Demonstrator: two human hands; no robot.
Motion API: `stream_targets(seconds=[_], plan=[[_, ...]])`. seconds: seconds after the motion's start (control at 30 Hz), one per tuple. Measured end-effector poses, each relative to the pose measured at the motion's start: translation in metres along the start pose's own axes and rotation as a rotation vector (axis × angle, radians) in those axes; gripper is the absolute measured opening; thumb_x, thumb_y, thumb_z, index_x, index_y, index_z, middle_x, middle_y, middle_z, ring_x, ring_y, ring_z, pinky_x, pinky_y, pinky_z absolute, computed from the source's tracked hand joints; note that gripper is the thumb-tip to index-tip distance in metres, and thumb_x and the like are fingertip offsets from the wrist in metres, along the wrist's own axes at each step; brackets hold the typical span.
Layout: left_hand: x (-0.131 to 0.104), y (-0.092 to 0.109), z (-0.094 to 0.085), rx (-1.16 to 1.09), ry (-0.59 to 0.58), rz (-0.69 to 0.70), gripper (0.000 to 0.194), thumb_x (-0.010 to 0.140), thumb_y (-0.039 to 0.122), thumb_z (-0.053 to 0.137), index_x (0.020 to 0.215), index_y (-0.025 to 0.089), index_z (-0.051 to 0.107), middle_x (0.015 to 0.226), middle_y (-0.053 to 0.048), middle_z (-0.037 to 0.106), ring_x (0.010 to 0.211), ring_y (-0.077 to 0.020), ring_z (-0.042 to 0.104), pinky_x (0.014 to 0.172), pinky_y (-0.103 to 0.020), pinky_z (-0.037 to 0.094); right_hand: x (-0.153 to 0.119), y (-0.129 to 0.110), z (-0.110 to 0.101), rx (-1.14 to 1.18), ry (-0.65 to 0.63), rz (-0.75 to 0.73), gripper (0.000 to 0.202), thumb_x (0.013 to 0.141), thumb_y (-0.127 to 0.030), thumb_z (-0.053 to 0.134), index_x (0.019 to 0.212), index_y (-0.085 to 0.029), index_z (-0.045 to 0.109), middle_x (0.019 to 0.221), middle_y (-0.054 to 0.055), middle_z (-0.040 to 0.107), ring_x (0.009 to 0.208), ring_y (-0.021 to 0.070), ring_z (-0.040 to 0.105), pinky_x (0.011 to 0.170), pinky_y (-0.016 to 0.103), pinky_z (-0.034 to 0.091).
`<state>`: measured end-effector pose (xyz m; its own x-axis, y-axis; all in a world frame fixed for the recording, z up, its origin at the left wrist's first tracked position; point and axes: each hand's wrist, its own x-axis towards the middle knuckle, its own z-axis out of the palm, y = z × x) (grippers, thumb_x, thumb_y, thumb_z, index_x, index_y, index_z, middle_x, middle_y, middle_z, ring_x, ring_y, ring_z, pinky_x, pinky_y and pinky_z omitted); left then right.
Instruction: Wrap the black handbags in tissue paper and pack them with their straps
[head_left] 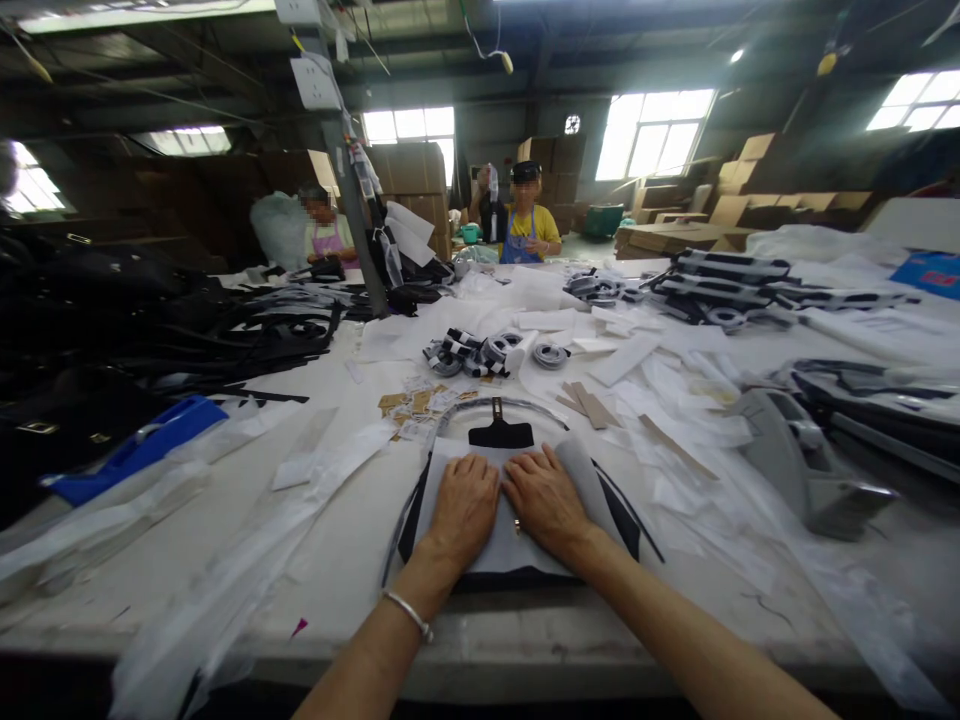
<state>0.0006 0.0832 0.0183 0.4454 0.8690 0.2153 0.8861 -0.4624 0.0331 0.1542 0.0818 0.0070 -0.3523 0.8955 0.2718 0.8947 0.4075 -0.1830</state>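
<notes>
A grey-white sheet [442, 500] lies over a black bag piece [626, 525] near the table's front edge. Both my hands rest on the sheet, palms down, close together. My left hand [466, 505] lies flat with its fingers pointing forward. Beside it, my right hand [546, 500] also lies flat, fingers angled toward the left. A small metal clasp [517, 525] shows between them. Just beyond the fingertips is a black tab [501, 432] with a metal fitting. Dark piping curves around the piece. What lies beneath my palms is hidden.
Black bags [97, 290] are piled left, near a blue object [142, 450]. Coiled strips [551, 355] and paper scraps lie ahead. A grey tape dispenser [802, 460] stands right. A pole [352, 200] rises behind; two people are across the table.
</notes>
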Motion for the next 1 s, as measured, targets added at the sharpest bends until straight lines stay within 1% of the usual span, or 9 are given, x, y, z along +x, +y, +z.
stream_targets(seconds=[0.07,0.13,0.23,0.33,0.5,0.6,0.77,0.9,1.0], plan=[[-0.006,-0.002,0.007,-0.009,0.052,-0.019,0.024,0.096,0.024,0.048,0.116,0.016,0.061,0.123,-0.012,0.063,0.126,-0.0299,0.051,0.109,-0.054,0.035,0.000,-0.001,0.000,-0.017,0.002,0.020,0.023,0.098,-0.028,0.052,0.116,-0.019,0.063,0.122,0.008,0.065,0.122,0.0248,0.050,0.114,0.046,0.021],[-0.007,-0.003,0.012,-0.020,0.090,-0.053,0.026,0.096,0.027,0.051,0.119,0.017,0.060,0.125,-0.012,0.063,0.124,-0.0288,0.052,0.110,-0.053,0.033,0.000,-0.001,0.000,-0.029,-0.025,0.041,0.024,0.099,-0.029,0.049,0.115,-0.019,0.064,0.119,0.008,0.066,0.118,0.0247,0.053,0.113,0.045,0.023],[-0.005,-0.005,0.014,-0.015,0.095,-0.119,0.027,0.097,0.033,0.050,0.111,0.015,0.064,0.111,-0.013,0.067,0.110,-0.0276,0.059,0.103,-0.049,0.039,0.003,0.000,-0.002,-0.054,-0.068,0.060,0.027,0.101,-0.033,0.044,0.107,-0.019,0.066,0.107,0.008,0.069,0.105,0.0247,0.058,0.104,0.043,0.032],[-0.002,-0.006,0.013,0.013,0.096,-0.153,0.030,0.098,0.038,0.046,0.099,0.015,0.066,0.096,-0.012,0.068,0.098,-0.0274,0.061,0.095,-0.046,0.042,0.005,0.000,-0.004,-0.082,-0.074,0.078,0.032,0.102,-0.036,0.040,0.098,-0.019,0.067,0.099,0.009,0.069,0.100,0.0257,0.059,0.093,0.040,0.037],[0.000,-0.007,0.015,0.053,0.142,-0.169,0.035,0.100,0.040,0.042,0.092,0.015,0.065,0.089,-0.011,0.068,0.093,-0.0268,0.061,0.096,-0.048,0.038,0.012,0.001,-0.008,-0.118,-0.111,0.118,0.035,0.102,-0.040,0.039,0.092,-0.019,0.065,0.094,0.010,0.071,0.097,0.0261,0.062,0.087,0.040,0.037],[0.001,-0.008,0.015,0.065,0.129,-0.156,0.040,0.101,0.042,0.038,0.092,0.014,0.066,0.085,-0.011,0.067,0.089,-0.0258,0.061,0.088,-0.044,0.040,0.017,0.001,-0.009,-0.128,-0.147,0.133,0.040,0.103,-0.042,0.036,0.091,-0.019,0.066,0.091,0.010,0.073,0.094,0.0254,0.066,0.086,0.040,0.038],[0.000,-0.007,0.012,0.053,0.115,-0.089,0.031,0.101,0.032,0.039,0.099,0.023,0.069,0.087,-0.007,0.067,0.081,-0.0216,0.061,0.079,-0.039,0.040,0.022,0.003,-0.008,-0.133,-0.218,0.154,0.052,0.104,-0.045,0.030,0.088,-0.019,0.071,0.090,0.011,0.076,0.086,0.0246,0.070,0.082,0.037,0.040],[-0.002,-0.007,0.011,0.034,0.098,-0.058,0.029,0.101,0.030,0.040,0.105,0.030,0.068,0.088,-0.005,0.067,0.081,-0.0214,0.061,0.078,-0.038,0.040,0.019,0.005,-0.009,-0.097,-0.173,0.132,0.049,0.104,-0.041,0.032,0.083,-0.019,0.070,0.087,0.009,0.075,0.085,0.0217,0.069,0.077,0.032,0.040],[-0.001,-0.007,0.011,-0.001,0.095,-0.103,0.032,0.101,0.037,0.039,0.099,0.025,0.069,0.087,-0.007,0.068,0.082,-0.0228,0.062,0.079,-0.040,0.040,0.015,0.008,-0.008,-0.065,-0.122,0.119,0.045,0.104,-0.039,0.035,0.080,-0.019,0.067,0.085,0.006,0.073,0.083,0.0190,0.067,0.072,0.029,0.037]])
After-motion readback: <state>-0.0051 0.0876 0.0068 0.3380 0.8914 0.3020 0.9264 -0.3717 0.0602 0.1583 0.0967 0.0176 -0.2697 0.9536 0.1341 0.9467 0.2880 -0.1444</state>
